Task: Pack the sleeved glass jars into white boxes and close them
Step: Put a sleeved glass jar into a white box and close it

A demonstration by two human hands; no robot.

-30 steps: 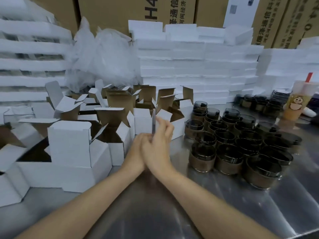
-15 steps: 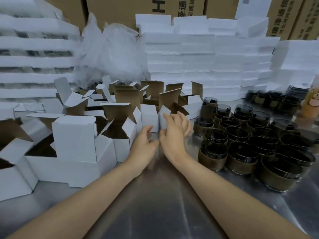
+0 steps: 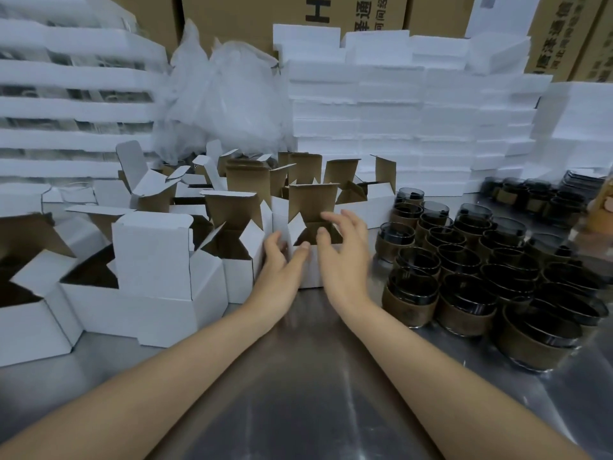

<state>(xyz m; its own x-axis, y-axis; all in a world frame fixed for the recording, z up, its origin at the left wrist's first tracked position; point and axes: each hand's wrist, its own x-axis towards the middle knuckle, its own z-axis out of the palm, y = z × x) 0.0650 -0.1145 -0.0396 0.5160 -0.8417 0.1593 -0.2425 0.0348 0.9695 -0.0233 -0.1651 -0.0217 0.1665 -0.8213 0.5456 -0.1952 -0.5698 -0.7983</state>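
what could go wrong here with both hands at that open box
1. The open white box stands tight against neighbouring boxes; pulling it out with the left hand could drag or tip them.
2. The right hand hovers over the box with the crowded sleeved jars just to its right; a sideways swing could knock one over.

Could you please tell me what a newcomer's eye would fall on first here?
At centre, the left hand and right hand flank one small open white box. Dark sleeved glass jars crowd the right of the metal table, and open boxes pile up on the left.
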